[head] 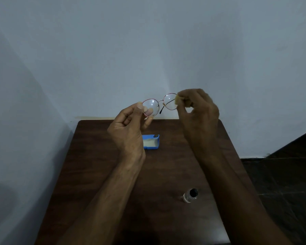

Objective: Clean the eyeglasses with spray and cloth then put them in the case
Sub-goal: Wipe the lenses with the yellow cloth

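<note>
Aloft, one eyeglasses point(168, 102): left grip point(129, 128) pinches rim, right grip point(200, 110) pinches cloth point(177, 100); one case point(151, 148), one bottle point(190, 195).

No legible text, label, brand or number; the spray bottle point(190, 195) at 5 o'clock and the central blue case point(151, 142) show none.

Table point(164, 175): dark brown wood grain, rounded far corners, its far edge close against a pale wall point(148, 50).
Case point(152, 142): blue, open, pale lining showing. It lies on the far half of the table, left of the middle, with its left end hidden.
Bottle point(190, 195): small, clear, black cap. It stands on the near half, right of the middle, well apart from the case.
</note>
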Demonstrator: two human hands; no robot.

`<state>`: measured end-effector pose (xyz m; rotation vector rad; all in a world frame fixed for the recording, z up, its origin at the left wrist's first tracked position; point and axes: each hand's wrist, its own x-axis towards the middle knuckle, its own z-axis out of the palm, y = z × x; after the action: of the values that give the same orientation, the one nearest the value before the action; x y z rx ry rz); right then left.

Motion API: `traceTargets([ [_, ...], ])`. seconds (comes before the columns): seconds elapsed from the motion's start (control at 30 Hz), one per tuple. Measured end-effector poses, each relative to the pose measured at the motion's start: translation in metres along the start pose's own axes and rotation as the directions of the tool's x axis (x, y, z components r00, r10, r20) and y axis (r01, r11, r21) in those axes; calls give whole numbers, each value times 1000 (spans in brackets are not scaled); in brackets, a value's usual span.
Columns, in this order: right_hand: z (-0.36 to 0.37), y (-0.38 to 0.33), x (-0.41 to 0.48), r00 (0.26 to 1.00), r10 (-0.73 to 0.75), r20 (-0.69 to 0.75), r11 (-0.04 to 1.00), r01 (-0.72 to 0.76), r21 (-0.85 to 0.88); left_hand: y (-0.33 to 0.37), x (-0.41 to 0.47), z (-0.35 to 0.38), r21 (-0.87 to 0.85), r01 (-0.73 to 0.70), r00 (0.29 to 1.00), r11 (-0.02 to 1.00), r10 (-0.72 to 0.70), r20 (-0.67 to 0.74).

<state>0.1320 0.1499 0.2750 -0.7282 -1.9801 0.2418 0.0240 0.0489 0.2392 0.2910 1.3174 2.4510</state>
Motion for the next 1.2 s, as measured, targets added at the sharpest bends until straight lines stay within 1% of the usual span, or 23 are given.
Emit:
traceTargets([
  [0.1,4,-10,-3,992,-99,75,995,100,-15,1,-1,1,19,-8,1000,1000,8,-3],
  [0.13,4,-9,-2,993,-101,68,994,102,-23,1,-1,2,25,-12,1000,1000,12,2],
  [0.2,2,0,6,1000,-22,12,1000,22,-10,1,-2,2,41,-25,1000,999,25,19],
  [0.23,3,3,8,1000,-5,5,1000,5,1,0,-2,2,49,-35,999,998,34,26],
  [0.33,5,-6,3,993,-87,81,996,89,-13,-1,-2,1,66,-62,997,996,60,40],
  [0.37,5,-6,3,993,-88,81,996,89,-12,-2,-2,0,76,-75,996,994,71,48],
  [0.47,5,6,12,1000,8,5,999,-8,31,-5,-1,-1,109,-126,989,986,116,91],
  [0.57,8,-2,5,995,-53,84,998,49,46,-5,0,-3,135,-171,981,976,157,112],
  [0.6,8,-2,3,995,-56,88,997,52,50,-5,0,-4,138,-181,979,974,166,114],
  [0.7,6,11,9,999,42,6,996,-43,73,-5,-2,-3,158,-197,977,968,181,113],
  [0.73,6,12,8,999,41,2,997,-41,72,-4,-3,-2,158,-199,977,967,184,106],
  [0.77,6,7,4,1000,8,16,998,-9,60,-4,-3,-1,155,-199,978,968,186,97],
  [0.83,7,-4,-7,994,-95,53,995,94,18,-3,-3,0,137,-179,983,974,171,68],
  [0.87,6,-4,-11,992,-116,49,993,116,-1,-3,-3,2,119,-157,987,980,151,51],
  [0.97,3,11,-10,999,-20,-31,1000,20,-1,0,-6,7,43,-79,997,996,78,11],
  [1.0,2,13,-12,1000,-27,-15,1000,27,1,1,-6,7,28,-64,998,998,64,-1],
  [1.07,0,10,-19,994,-98,55,995,99,-12,4,-6,7,1,-42,999,999,42,-13],
  [1.1,-1,10,-21,992,-105,62,994,106,-14,4,-6,8,-11,-26,999,1000,26,-19],
  [1.2,-4,13,-13,998,21,-52,998,-18,56,2,-8,11,-57,19,999,998,-21,-38],
])
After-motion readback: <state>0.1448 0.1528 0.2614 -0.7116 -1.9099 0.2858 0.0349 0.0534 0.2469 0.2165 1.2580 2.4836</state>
